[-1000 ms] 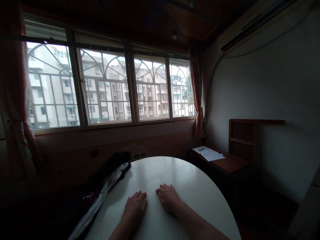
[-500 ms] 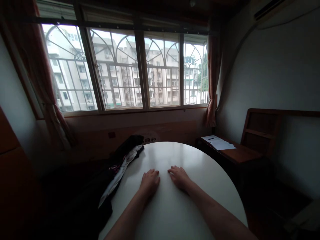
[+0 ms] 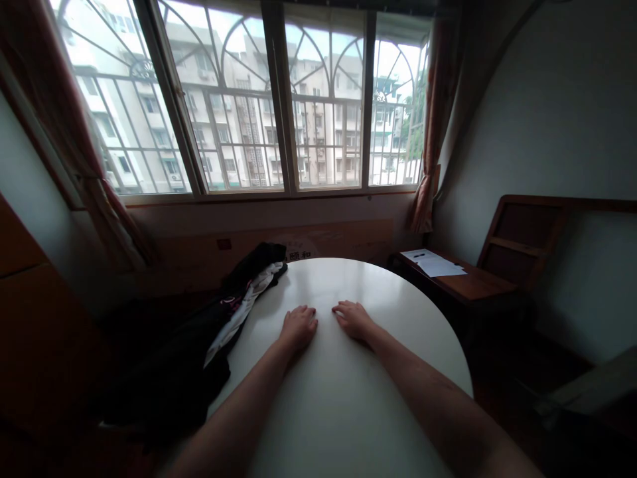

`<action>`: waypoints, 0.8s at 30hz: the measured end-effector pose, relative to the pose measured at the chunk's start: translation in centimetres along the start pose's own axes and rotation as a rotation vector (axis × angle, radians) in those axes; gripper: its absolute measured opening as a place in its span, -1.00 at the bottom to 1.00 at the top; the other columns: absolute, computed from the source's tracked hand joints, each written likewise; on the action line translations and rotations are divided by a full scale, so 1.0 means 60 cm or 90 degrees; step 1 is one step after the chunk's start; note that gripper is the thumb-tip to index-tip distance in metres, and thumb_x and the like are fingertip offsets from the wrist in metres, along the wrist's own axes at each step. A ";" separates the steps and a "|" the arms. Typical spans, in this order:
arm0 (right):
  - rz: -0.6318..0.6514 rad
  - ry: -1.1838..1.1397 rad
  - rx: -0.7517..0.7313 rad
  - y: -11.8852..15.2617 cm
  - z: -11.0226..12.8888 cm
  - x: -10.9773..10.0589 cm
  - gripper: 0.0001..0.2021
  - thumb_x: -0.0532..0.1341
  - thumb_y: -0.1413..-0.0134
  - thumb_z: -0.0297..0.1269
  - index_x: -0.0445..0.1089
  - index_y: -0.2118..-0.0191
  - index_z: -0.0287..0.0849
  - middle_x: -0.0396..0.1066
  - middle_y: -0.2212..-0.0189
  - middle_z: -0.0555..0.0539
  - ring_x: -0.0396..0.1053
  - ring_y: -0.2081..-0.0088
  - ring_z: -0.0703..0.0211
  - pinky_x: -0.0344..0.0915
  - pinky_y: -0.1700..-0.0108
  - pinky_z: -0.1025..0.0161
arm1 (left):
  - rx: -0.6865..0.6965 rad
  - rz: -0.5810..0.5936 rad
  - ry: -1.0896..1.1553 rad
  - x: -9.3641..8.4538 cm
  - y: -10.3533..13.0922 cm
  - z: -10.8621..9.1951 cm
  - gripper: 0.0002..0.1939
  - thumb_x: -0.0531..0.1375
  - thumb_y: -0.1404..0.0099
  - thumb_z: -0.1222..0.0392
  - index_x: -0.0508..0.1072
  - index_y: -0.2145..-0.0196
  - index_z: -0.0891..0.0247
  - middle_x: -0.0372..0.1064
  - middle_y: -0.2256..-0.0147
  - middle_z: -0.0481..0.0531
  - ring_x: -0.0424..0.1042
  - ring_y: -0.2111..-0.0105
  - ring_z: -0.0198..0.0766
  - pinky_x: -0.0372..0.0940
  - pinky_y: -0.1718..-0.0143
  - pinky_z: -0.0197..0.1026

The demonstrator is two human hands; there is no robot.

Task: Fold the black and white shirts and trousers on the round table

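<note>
Beyond both hands runs the barred window (image 3: 281,99); the round white table (image 3: 343,392) lies beneath them. Well to their right stands a wooden seat (image 3: 485,284), to their left dark-and-white clothing (image 3: 189,355), then papers (image 3: 442,267) on the seat. The left hand (image 3: 298,326) and right hand (image 3: 354,320) rest palm-down on the table, near each other, loose and unclenched. A dark pen (image 3: 421,255) tops the papers.
</note>
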State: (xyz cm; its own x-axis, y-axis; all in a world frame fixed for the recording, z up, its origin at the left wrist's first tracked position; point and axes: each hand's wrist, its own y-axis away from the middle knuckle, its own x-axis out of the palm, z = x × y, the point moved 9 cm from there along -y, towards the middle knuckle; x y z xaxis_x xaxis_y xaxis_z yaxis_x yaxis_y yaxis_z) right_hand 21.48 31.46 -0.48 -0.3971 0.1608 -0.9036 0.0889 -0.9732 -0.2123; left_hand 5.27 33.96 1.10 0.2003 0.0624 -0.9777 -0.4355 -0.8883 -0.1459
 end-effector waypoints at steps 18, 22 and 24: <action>-0.021 0.010 -0.030 0.004 0.018 -0.009 -0.64 0.12 -0.25 -0.33 0.48 -0.11 -0.06 0.44 -0.14 -0.12 0.30 -0.19 0.04 0.08 -0.20 0.15 | -0.001 -0.006 0.008 -0.006 0.008 0.003 -0.55 0.09 -0.41 0.06 0.43 -0.19 0.18 0.26 -0.30 0.20 0.21 -0.31 -0.01 0.04 -0.33 0.06; -0.026 0.009 -0.030 0.003 0.019 -0.012 -0.64 0.12 -0.25 -0.32 0.48 -0.10 -0.05 0.43 -0.16 -0.11 0.32 -0.19 0.04 0.09 -0.20 0.14 | -0.001 -0.009 0.010 -0.005 0.007 0.005 -0.54 0.09 -0.40 0.07 0.43 -0.20 0.19 0.27 -0.30 0.21 0.21 -0.31 0.01 0.05 -0.32 0.08; -0.025 0.010 -0.030 0.002 0.019 -0.013 -0.65 0.13 -0.24 -0.31 0.49 -0.09 -0.04 0.44 -0.16 -0.10 0.32 -0.18 0.04 0.10 -0.19 0.14 | 0.000 -0.010 0.010 -0.004 0.005 0.005 -0.54 0.09 -0.40 0.08 0.43 -0.19 0.20 0.27 -0.30 0.21 0.21 -0.32 0.03 0.05 -0.32 0.09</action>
State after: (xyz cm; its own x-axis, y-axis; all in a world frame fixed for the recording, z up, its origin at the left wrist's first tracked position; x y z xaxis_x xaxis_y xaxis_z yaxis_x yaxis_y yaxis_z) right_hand 20.76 31.04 0.60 -0.3864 0.2015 -0.9000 0.1173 -0.9572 -0.2646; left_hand 4.82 33.83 1.25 0.2210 0.0688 -0.9728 -0.4328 -0.8870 -0.1610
